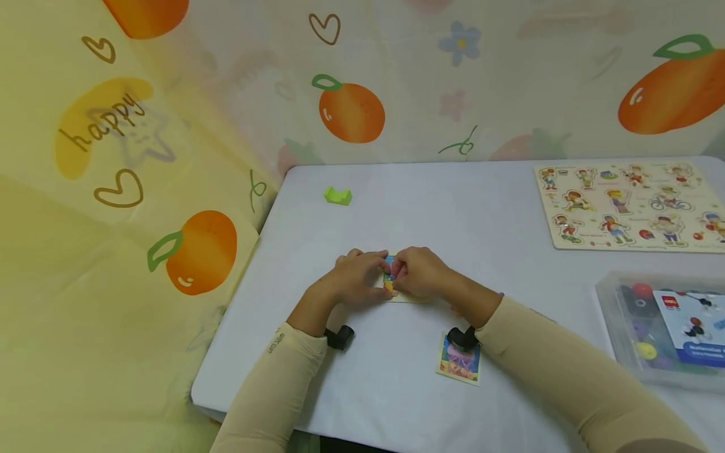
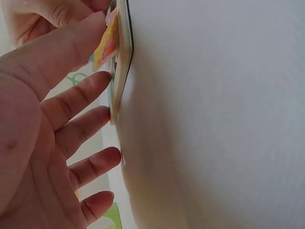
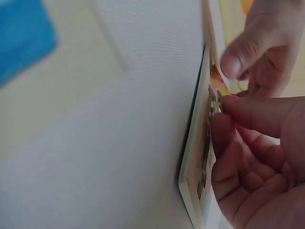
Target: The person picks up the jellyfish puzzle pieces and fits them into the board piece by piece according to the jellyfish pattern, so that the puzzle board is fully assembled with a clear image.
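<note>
A small, thin wooden puzzle board [image 1: 410, 300] lies on the white table beneath both hands, its layered edge [image 3: 187, 174] showing in the right wrist view. My right hand [image 1: 421, 272] pinches a brightly coloured puzzle piece [image 2: 107, 40] between thumb and forefinger, tilted up from the board. My left hand [image 1: 358, 277] is at the board's left side, its fingers spread and fairly straight. In the left wrist view, its fingertips [image 2: 101, 114] are right at the board's edge and the thumb is beside the piece. Hands hide much of the board.
A colourful picture card [image 1: 460, 368] lies below the right wrist. Behind the hands sits a light green block [image 1: 338, 196]. To the right are a large picture puzzle board [image 1: 623, 207] and a clear plastic box [image 1: 608, 321] with coloured balls inside. Printed cloth hangs behind the table.
</note>
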### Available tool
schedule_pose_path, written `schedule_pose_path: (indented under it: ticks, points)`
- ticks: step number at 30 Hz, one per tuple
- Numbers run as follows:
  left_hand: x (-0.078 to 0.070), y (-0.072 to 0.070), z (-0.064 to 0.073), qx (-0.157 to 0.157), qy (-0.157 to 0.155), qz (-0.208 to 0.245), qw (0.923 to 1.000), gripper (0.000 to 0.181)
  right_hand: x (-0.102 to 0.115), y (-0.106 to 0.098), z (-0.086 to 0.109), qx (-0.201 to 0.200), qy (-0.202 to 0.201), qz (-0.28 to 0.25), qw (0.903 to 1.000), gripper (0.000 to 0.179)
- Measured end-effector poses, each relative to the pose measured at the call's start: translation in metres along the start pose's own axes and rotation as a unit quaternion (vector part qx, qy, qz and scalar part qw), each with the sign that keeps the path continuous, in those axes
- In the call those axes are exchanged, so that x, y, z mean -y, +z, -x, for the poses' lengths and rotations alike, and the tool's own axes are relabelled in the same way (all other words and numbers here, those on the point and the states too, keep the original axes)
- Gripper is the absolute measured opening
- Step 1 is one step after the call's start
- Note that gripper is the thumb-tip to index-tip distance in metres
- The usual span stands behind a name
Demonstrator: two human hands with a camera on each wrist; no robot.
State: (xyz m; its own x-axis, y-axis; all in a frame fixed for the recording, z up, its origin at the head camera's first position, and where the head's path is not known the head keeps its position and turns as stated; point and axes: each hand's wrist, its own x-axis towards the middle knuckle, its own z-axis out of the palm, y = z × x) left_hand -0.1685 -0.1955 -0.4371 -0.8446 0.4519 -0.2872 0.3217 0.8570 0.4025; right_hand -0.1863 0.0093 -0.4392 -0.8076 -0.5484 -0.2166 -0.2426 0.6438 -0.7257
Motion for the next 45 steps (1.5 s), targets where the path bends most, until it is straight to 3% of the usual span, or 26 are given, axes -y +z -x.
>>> schedule_pose_path:
  ticks: [10, 16, 22, 26, 31, 35, 41, 45]
  points:
    - [0.001, 0.002, -0.006, 0.004, 0.010, -0.020, 0.9998, 0.031, 0.004, -0.002, -0.004, -0.009, 0.008, 0.068, 0.9976, 0.005]
    - [0.002, 0.004, -0.009, 0.004, 0.006, -0.019, 0.9998, 0.031, 0.003, -0.002, -0.009, -0.007, 0.025, 0.097, 0.9950, 0.016]
    - [-0.005, 0.003, -0.009, -0.002, 0.000, -0.022, 0.9997, 0.030, 0.002, -0.004, -0.006, -0.010, 0.013, 0.117, 0.9930, 0.018]
    - [-0.013, 0.000, -0.009, 0.000, -0.001, -0.023, 0.9997, 0.030, -0.001, -0.020, 0.010, 0.004, 0.017, 0.148, 0.9888, 0.024]
    - [-0.019, 0.000, -0.008, 0.011, -0.014, -0.044, 0.9989, 0.031, -0.014, -0.042, 0.043, 0.055, 0.074, 0.203, 0.9748, 0.034]
    - [-0.023, 0.003, -0.008, 0.021, -0.016, -0.069, 0.9973, 0.038, -0.030, -0.049, 0.068, 0.082, 0.117, 0.212, 0.9668, 0.045]
    - [-0.030, 0.004, -0.005, 0.034, -0.021, -0.111, 0.9930, 0.041, -0.045, -0.041, 0.094, 0.052, 0.102, 0.196, 0.9740, 0.037]
    - [-0.035, 0.005, -0.001, 0.018, -0.017, -0.132, 0.9909, 0.039, -0.049, -0.036, 0.103, 0.016, 0.074, 0.183, 0.9801, 0.030]
